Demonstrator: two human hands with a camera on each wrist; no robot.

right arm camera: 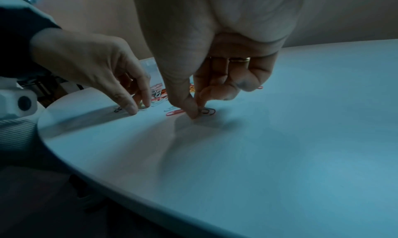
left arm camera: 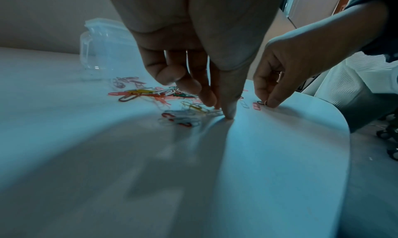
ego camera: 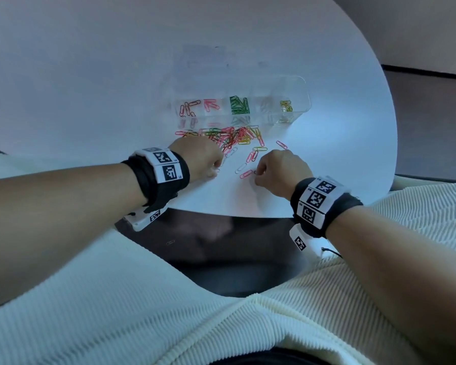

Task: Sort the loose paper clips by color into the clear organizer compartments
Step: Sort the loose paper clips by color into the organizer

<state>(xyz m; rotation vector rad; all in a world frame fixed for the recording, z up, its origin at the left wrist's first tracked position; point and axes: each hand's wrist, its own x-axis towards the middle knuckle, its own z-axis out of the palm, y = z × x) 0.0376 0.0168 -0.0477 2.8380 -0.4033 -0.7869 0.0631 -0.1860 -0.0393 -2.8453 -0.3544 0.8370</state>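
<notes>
A clear organizer (ego camera: pixel 298 88) stands on the white table (ego camera: pixel 90 88), holding red, pink, green, white and yellow clips in separate compartments. In front of it lies a mixed pile of loose paper clips (ego camera: pixel 221 135). My left hand (ego camera: pixel 216 167) is at the pile's near edge; its thumb and index tips (left arm camera: pixel 223 111) press together on a white clip (left arm camera: pixel 212 113) lying on the table. My right hand (ego camera: pixel 258 173) is further right. Its thumb and index finger (right arm camera: pixel 197 113) pinch the end of a dark clip (right arm camera: pixel 207 111), beside a pink clip (right arm camera: pixel 175 112).
Several stray clips (ego camera: pixel 256 154) lie between my hands and the pile. The table's curved front edge (ego camera: pixel 248 216) runs just under both wrists. One clip (ego camera: pixel 170 242) lies on the dark floor below. A cream ribbed fabric (ego camera: pixel 116 312) covers the foreground.
</notes>
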